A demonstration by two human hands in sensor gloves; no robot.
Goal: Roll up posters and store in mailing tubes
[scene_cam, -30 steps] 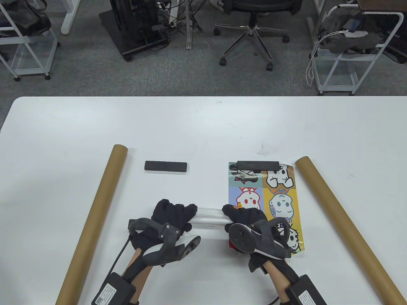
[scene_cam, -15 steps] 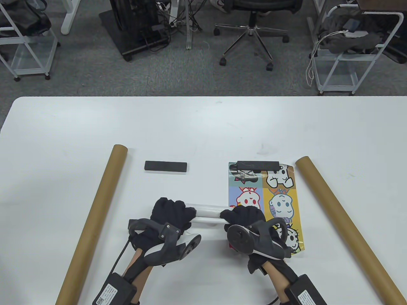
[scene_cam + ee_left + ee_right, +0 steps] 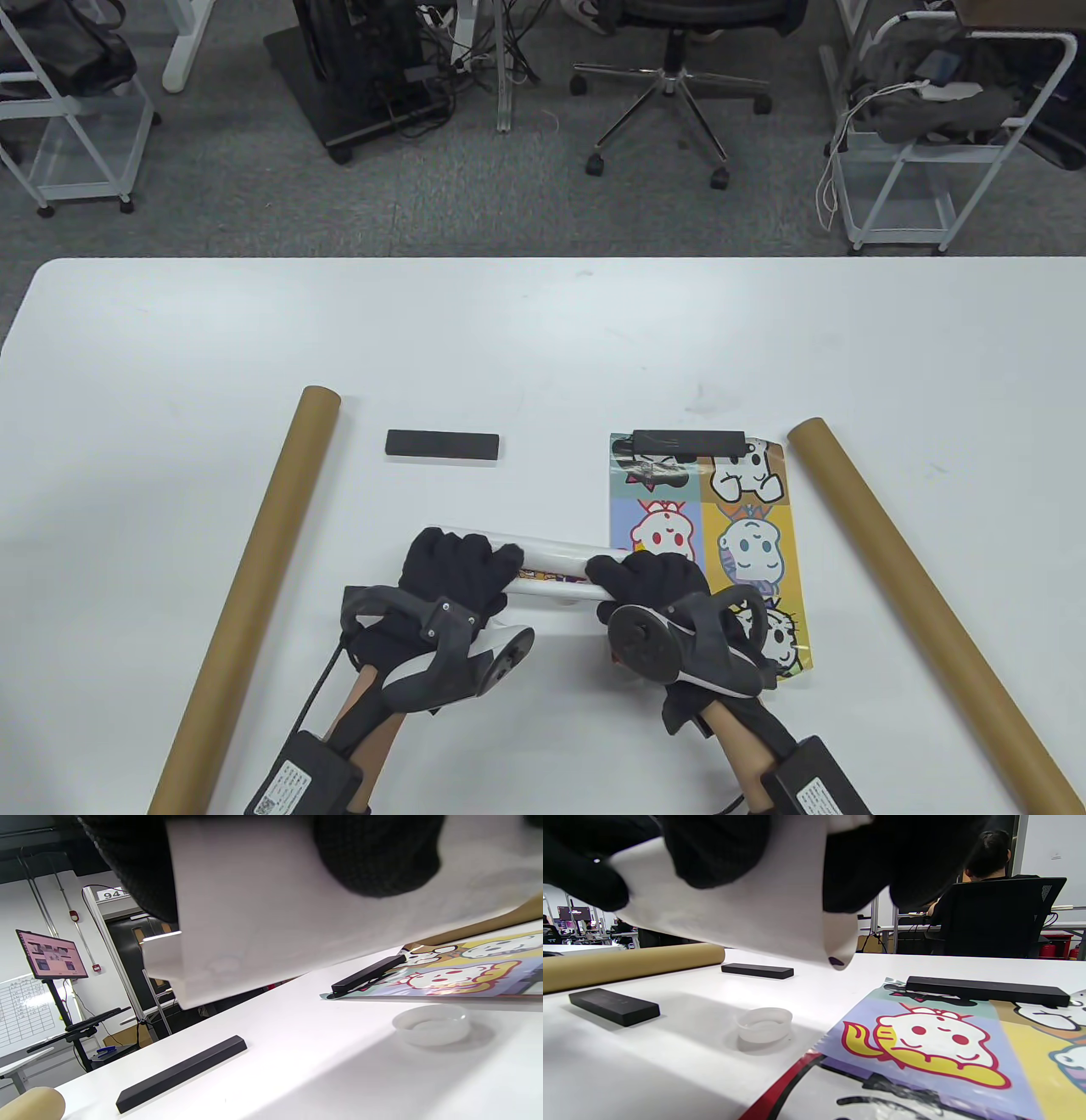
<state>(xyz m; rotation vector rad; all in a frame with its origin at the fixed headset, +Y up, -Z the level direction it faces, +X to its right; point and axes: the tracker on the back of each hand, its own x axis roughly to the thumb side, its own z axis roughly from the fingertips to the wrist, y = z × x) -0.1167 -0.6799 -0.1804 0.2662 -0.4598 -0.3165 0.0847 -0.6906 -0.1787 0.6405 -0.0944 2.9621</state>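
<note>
Two cardboard mailing tubes are lying on the desk [image 3: 170, 340], and judging by what shows, neither is holding a poster yet. Starting at the left, the left tube [image 3: 254, 586] is stretching from the near edge toward the far side, its open far end showing nothing inside as far as can be told. Just right of its far end, a black bar [image 3: 442, 444] is sitting alone on the bare desk, weighing nothing down.

Near the middle, the left hand [image 3: 454, 573] is curling its fingers around the left end of the rolled poster [image 3: 556, 564], and the right hand [image 3: 653, 581] is gripping the right end in the same way. The roll is being held just above the desk, white back outward with a strip of print showing at the seam; the wrist views are showing it lifted clear, with a small translucent cap [image 3: 764, 1024] resting on the desk beneath it.

Further right, a second flat poster [image 3: 708, 526] is lying printed side up, its far edge pinned by another black bar [image 3: 689, 441]. Beyond it the right tube [image 3: 916, 594] is running diagonally.

So one poster is looking rolled but not stored, and likely needs tightening before sliding into a tube; the other is awaiting rolling entirely.
</note>
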